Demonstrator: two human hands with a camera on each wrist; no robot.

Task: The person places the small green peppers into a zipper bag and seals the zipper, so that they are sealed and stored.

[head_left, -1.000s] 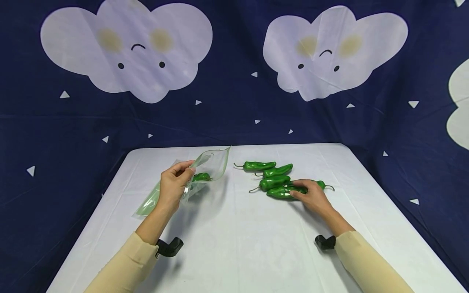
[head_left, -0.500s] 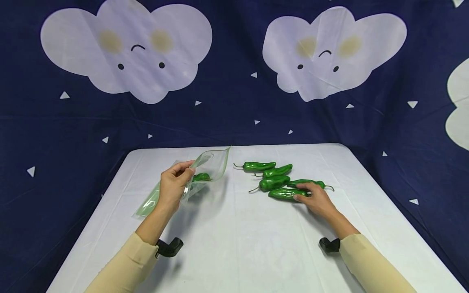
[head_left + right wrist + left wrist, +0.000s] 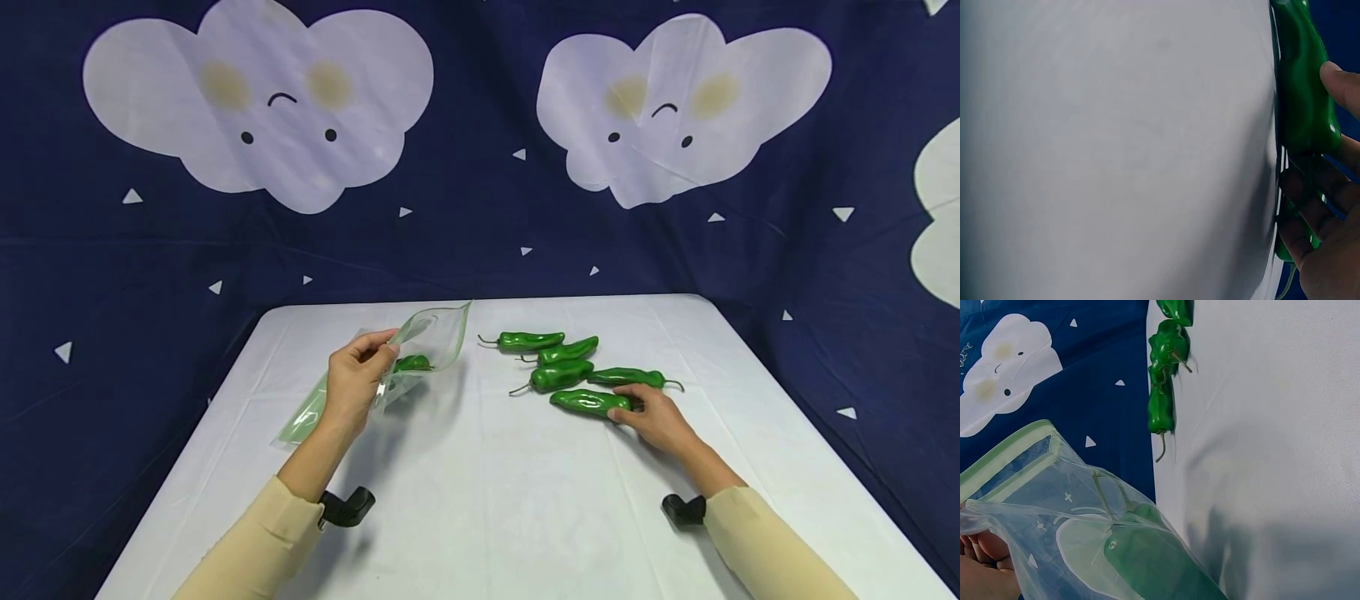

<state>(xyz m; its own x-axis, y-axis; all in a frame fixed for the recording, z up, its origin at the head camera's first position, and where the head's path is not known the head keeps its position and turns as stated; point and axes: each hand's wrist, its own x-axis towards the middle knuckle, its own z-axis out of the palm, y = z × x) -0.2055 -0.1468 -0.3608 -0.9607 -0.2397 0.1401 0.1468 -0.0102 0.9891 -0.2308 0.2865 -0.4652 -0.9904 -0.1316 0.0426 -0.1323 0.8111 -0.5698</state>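
Note:
My left hand [image 3: 352, 379] pinches the rim of a clear zip bag [image 3: 446, 333] with a pale green edge, its mouth gaping to the right. Inside the bag are green peppers [image 3: 1154, 562], seen through the plastic in the left wrist view; how many is unclear. On the right of the table, my right hand [image 3: 660, 421] holds the stem end of the nearest green pepper [image 3: 588, 402] between thumb and fingers. That pepper still lies on or very near the cloth. In the right wrist view the thumb [image 3: 1342, 87] touches its side, with the fingers [image 3: 1310, 194] near its stem end.
Behind the held pepper lie more green peppers: one pepper [image 3: 630, 377] to the right, and others [image 3: 561, 375] stacked back toward the far edge. Pale green plastic [image 3: 306, 417] lies flat under the left forearm. A white cloth [image 3: 487, 500] covers the table; a dark blue curtain [image 3: 480, 217] hangs behind.
My right hand has drawn back toward the near right. The nearest pepper has shifted slightly and now stands apart from the one behind it. The left hand and bag look unmoved.

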